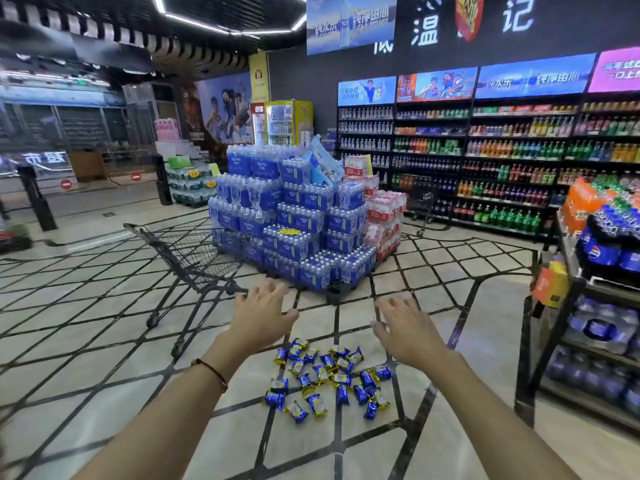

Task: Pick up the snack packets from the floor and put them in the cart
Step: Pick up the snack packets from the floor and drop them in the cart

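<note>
both hands empty, fingers spread wide, palms down. left hand (263,315) and right hand (403,327) are held out in front at about the same height, well apart from each other, nothing gripped in either. thin dark cord bracelet (211,370) on the left wrist.

below and between the forearms: snack packets (330,375), blue and gold wrappers, scattered in a loose pile on the tiled floor (104,341). too many and too overlapped for a firm count, a couple dozen at a guess. hands are above the pile, not touching it.

cart (194,254) stands to the left front, beyond the left hand, near the pile but clear of it. what shows of the basket through the wire looks empty; can't see the far bottom well.

behind it, a stacked pallet of bottled water packs (294,216); drink shelves (485,161) along the right.

progress: my read is basically zero. no packet in hand, none visible in the cart, whole pile on the floor. everything left: reach down, grab, transfer left into the basket, repeat over many trips or handfuls.
</note>
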